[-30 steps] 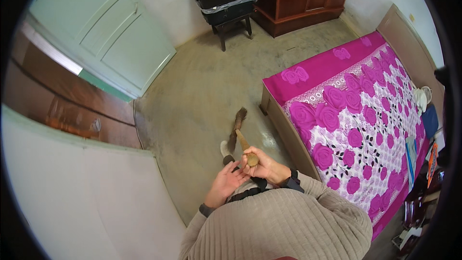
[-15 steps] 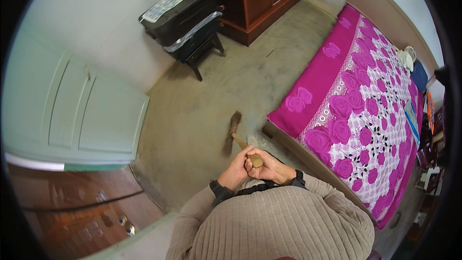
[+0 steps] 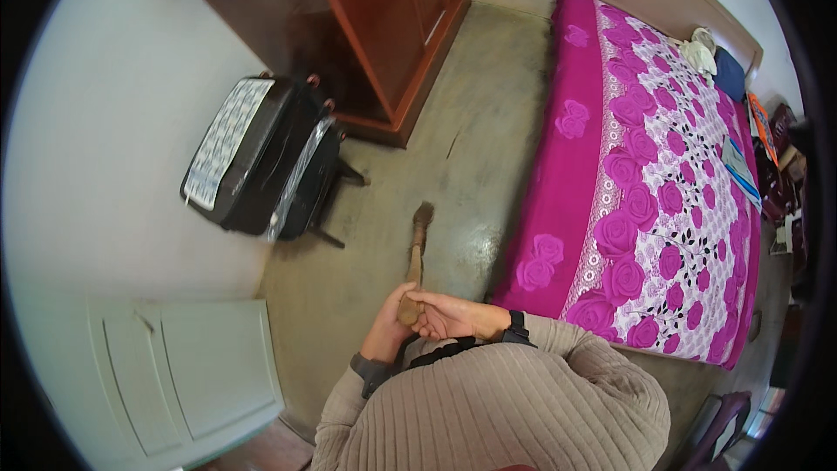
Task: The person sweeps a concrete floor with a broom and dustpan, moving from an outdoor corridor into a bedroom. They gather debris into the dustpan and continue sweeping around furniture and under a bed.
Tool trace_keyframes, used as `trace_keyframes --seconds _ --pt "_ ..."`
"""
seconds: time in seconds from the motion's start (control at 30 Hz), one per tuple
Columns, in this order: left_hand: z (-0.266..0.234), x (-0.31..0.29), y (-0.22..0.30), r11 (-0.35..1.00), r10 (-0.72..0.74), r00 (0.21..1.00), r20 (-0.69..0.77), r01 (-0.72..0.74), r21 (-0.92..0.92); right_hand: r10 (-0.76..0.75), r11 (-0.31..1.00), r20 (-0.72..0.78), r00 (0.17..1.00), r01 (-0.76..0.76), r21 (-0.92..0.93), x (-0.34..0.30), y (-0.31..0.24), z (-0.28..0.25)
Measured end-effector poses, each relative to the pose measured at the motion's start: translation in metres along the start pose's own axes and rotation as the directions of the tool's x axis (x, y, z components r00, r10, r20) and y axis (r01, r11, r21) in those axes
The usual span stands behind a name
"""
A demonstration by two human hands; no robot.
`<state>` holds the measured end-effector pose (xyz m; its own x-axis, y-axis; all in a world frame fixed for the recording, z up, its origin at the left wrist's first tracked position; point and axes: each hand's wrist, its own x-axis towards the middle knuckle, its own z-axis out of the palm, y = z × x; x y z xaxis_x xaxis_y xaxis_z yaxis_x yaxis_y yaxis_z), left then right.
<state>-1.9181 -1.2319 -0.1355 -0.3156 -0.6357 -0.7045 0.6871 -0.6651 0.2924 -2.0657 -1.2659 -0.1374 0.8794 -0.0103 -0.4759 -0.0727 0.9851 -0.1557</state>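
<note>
A straw broom (image 3: 416, 266) points away from me and slants down toward the floor, its thick rounded handle end close to my body. Its small, darker brown head (image 3: 423, 212) is at the far end; whether it touches the floor I cannot tell. My left hand (image 3: 389, 323) is wrapped round the handle from the left. From the other side my right hand (image 3: 449, 315) closes on the same handle, right beside the left. Part of the grip is hidden by the fingers. Both wrists wear dark bands.
Black suitcases (image 3: 248, 166) rest on a dark-legged stand at the left, near a reddish-brown wardrobe (image 3: 375, 44). A bed with a magenta rose-patterned cover (image 3: 641, 201) fills the right side. At lower left is a pale green door (image 3: 200, 366). Grey concrete floor (image 3: 488, 105) runs between.
My view has turned and moved forward, so the suitcases and wardrobe look nearer. The broom now points almost straight ahead instead of leaning left. Both hands have kept their hold.
</note>
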Motion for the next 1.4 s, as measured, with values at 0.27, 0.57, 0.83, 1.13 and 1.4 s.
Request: trace_keyframes --seconds 0.27,0.57,0.83,1.13,1.4 --pt "0.059 0.114 0.160 0.864 0.218 0.974 0.064 -0.223 0.451 -0.270 0.959 -0.179 0.946 0.246 -0.142 0.026 -0.177 -0.025" --pt "0.129 0.304 0.312 0.889 -0.440 0.887 0.138 0.452 -0.072 -0.760 0.617 -0.481 0.437 0.719 -0.322 -0.022 -0.355 -0.050" --pt "0.262 0.472 0.393 0.870 -0.488 0.865 0.118 0.493 -0.017 -0.716 0.244 -0.697 -0.044 0.920 -0.308 -0.122 -0.504 -0.183" --pt "0.437 0.590 0.479 0.873 -0.464 0.875 0.134 0.478 -0.096 -0.775 0.129 -0.625 -0.091 0.945 -0.299 -0.244 -0.736 -0.256" --pt "0.543 0.774 0.551 0.853 -0.516 0.843 0.154 0.522 -0.001 -0.810 0.067 -0.560 -0.177 0.920 -0.387 -0.327 -0.949 -0.328"
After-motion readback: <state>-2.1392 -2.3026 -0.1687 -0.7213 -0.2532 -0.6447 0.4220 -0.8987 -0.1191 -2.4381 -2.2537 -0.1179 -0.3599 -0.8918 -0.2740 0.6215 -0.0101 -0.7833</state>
